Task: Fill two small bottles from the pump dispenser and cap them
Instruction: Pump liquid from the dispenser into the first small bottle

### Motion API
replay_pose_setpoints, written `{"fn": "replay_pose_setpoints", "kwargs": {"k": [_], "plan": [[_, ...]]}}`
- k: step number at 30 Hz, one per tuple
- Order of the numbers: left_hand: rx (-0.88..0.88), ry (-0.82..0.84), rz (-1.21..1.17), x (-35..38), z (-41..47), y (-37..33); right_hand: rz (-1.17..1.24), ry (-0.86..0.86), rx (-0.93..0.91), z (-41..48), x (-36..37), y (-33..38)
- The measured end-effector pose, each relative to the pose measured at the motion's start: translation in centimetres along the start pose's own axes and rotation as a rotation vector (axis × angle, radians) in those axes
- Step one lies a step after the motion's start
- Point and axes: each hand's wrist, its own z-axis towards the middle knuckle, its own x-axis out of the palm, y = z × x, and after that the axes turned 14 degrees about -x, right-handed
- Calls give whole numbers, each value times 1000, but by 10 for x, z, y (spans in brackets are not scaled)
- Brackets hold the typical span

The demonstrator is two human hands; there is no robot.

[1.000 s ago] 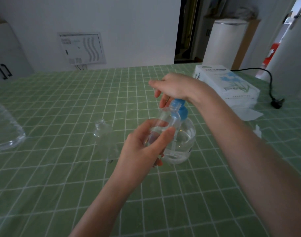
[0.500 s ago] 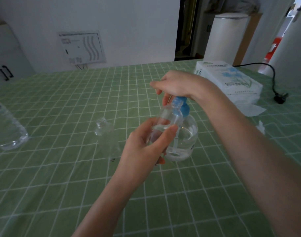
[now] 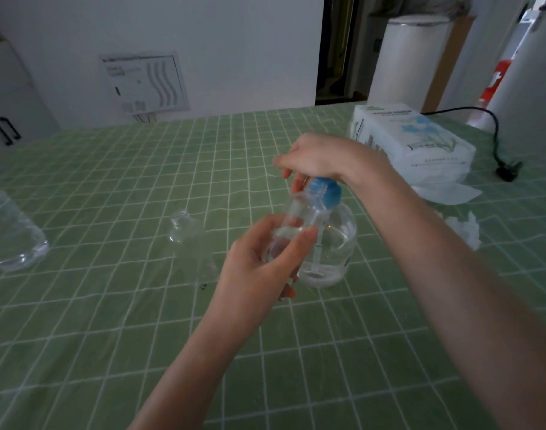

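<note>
My left hand (image 3: 256,271) grips a small clear bottle (image 3: 296,215) and holds it tilted against the front of the pump dispenser (image 3: 336,243), its mouth up by the blue pump collar (image 3: 327,193). A little clear liquid shows inside this small bottle. My right hand (image 3: 315,156) lies over the pump head with its fingers curled down round it, so the nozzle is hidden. The dispenser is a round clear bottle holding some liquid, standing on the green checked tablecloth (image 3: 141,181). A second small clear bottle (image 3: 188,240) stands uncapped to the left, apart from both hands. No caps are visible.
A large clear plastic bottle (image 3: 11,240) stands at the left edge. A white tissue pack (image 3: 411,141) lies at the back right with loose tissues (image 3: 464,228) near it. A black cable and plug (image 3: 507,172) lie beyond the pack.
Both hands keep nearly the same pose on the small bottle and the pump head. Only the view has shifted slightly.
</note>
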Motion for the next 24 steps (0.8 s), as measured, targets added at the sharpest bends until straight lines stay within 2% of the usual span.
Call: {"fn": "replay_pose_setpoints", "kwargs": {"k": [11, 24], "plan": [[19, 8, 0, -1, 1, -2, -71, -44, -43, -1, -9, 7], [-5, -1, 4, -1, 0, 2, -37, -21, -6, 0, 2, 0]]}}
